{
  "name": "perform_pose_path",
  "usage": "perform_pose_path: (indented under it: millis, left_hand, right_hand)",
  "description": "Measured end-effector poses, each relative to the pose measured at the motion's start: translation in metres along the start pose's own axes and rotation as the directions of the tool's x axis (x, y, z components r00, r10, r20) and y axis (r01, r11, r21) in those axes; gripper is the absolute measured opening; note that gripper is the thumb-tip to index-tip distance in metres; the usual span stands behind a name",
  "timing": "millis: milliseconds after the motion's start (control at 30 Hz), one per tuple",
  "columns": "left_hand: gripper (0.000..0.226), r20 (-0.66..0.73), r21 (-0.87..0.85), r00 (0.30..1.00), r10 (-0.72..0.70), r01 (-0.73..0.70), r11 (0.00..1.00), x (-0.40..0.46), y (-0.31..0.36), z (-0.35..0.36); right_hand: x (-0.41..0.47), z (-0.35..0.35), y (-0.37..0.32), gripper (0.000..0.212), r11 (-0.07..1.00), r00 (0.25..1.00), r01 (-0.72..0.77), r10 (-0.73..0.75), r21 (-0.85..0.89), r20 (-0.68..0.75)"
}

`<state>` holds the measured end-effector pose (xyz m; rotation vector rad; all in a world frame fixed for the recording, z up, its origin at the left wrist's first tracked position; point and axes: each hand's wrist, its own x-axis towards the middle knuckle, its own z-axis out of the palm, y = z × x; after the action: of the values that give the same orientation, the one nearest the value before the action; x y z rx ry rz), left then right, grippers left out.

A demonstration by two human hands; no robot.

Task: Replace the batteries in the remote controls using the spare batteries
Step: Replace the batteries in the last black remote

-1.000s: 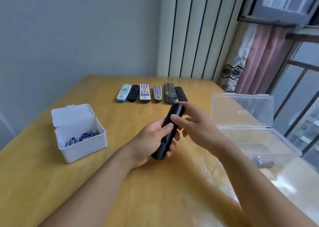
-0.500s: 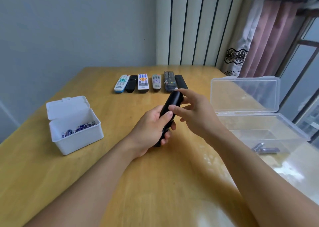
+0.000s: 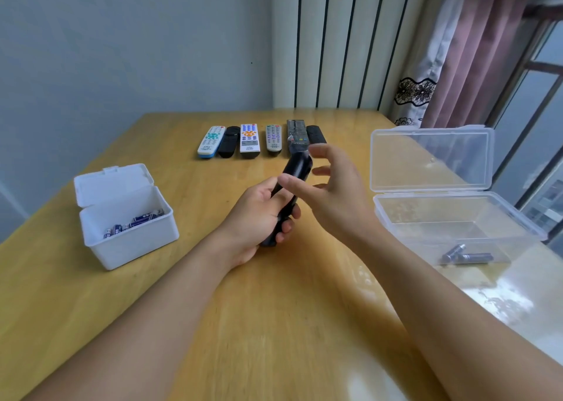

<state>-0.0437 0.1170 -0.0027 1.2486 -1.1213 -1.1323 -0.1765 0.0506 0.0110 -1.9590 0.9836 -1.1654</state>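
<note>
My left hand [image 3: 259, 217] grips the black remote [image 3: 289, 193] around its lower half, fingers curled round the body, holding it above the wooden table [image 3: 274, 324] with the far end tilted up and away from me. My right hand [image 3: 332, 193] is just beside the remote's upper end, fingers spread and relaxed; whether the thumb touches the casing I cannot tell, and it holds nothing. Six more remotes lie side by side in a row [image 3: 262, 140] at the far side of the table, two of them black. To my left, the white box [image 3: 128, 236] stands with its lid hinged open; spare batteries [image 3: 137, 221] with blue labels lie inside along the far wall. To my right, the clear plastic box [image 3: 457, 217] is also open, its lid standing upright; two grey batteries [image 3: 466, 256] lie touching each other on its bottom near the front. Pink curtain [image 3: 475, 59] and window at far right.
</note>
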Motion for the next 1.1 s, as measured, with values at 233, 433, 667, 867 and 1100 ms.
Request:
perform_pose_path:
  millis: [233, 433, 667, 867, 1100]
  left_hand:
    - [0.028, 0.076, -0.070, 0.997, -0.009, 0.014, 0.997, -0.005, 0.002, 0.006]
    - [0.032, 0.043, -0.071, 0.999, -0.028, 0.031, 0.997, -0.007, 0.003, 0.009]
    - [0.078, 0.020, -0.120, 0.981, -0.195, 0.196, 0.973, -0.008, 0.004, 0.005]
    - [0.047, -0.149, -0.187, 0.972, -0.179, 0.150, 0.971, -0.003, 0.003, 0.002]
    - [0.036, -0.150, -0.138, 0.982, -0.110, 0.089, 0.986, -0.004, 0.003, 0.001]
  right_hand:
    - [0.007, -0.003, 0.005, 0.035, 0.895, 0.974, -0.225, 0.212, 0.385, 0.079]
    - [0.010, -0.001, 0.004, 0.031, 0.941, 0.984, -0.174, 0.177, 0.291, 0.016]
    - [0.005, -0.002, -0.012, 0.004, 0.960, 0.991, 0.072, -0.039, 0.271, -0.125]
    - [0.012, -0.009, 0.000, 0.018, 0.924, 0.940, -0.333, 0.342, 0.187, -0.017]
    - [0.007, -0.003, 0.013, 0.012, 0.837, 0.939, -0.263, 0.337, -0.479, 0.073]
